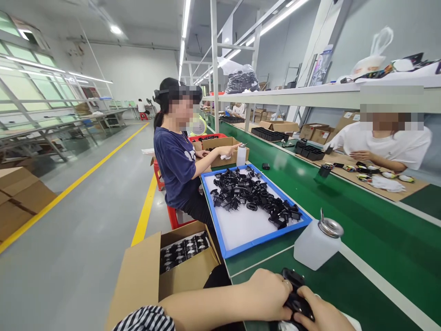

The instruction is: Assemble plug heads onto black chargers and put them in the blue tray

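At the bottom edge of the view my left hand (pixel 268 294) and my right hand (pixel 322 315) close together around a small black plastic part (pixel 296 294) on the green belt. The fingers of both hands curl over it. A bit of white cloth (pixel 351 319) shows under my right hand. A white dispenser bottle with a metal top (pixel 319 241) stands just beyond my hands. Behind it lies a blue-rimmed white tray (pixel 241 230) holding several black plug parts (pixel 253 195).
An open cardboard box (pixel 179 276) with black parts sits low at my left. A person in a dark blue shirt (pixel 177 168) sits ahead at the same side; another in white (pixel 389 147) works across the green conveyor (pixel 372 220). A shelf (pixel 310 96) runs overhead.
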Demonstrator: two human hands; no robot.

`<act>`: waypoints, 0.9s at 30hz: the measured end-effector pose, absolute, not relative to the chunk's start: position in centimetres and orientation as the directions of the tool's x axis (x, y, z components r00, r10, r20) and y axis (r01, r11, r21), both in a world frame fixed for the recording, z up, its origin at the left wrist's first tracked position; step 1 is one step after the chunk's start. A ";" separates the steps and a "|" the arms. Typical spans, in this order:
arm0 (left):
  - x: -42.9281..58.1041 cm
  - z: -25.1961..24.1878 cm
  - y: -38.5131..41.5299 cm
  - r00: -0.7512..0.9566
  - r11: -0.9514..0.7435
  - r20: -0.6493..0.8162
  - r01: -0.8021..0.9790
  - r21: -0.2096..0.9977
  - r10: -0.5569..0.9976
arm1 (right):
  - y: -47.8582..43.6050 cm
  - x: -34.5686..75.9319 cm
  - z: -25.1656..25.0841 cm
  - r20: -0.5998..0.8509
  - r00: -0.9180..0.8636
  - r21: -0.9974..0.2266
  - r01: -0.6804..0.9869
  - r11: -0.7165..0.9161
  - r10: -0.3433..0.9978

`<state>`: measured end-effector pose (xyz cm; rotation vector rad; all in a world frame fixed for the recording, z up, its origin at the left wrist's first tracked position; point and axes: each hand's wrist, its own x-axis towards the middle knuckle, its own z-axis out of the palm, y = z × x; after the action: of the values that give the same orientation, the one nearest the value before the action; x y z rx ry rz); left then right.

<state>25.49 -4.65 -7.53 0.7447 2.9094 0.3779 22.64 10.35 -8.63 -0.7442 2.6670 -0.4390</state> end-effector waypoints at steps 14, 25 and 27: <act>25.0 -4.5 -3.9 -0.893 0.918 -0.315 0.212 0.336 0.321 | 9.5 22.8 -6.1 -0.284 -0.789 -0.349 -0.445 0.825 -0.545; 23.6 -3.8 -2.8 -0.877 0.963 -0.424 0.132 0.235 0.224 | 9.4 22.9 -5.7 -0.258 -0.824 -0.291 -0.432 0.854 -0.504; 23.5 -3.7 -2.7 -0.870 0.967 -0.445 0.121 0.222 0.211 | 9.5 22.9 -5.7 -0.255 -0.815 -0.269 -0.458 0.847 -0.521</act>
<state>23.51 -2.66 -3.69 0.2363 2.6347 0.2568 22.90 9.50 -5.75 -0.7373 2.7050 -0.2804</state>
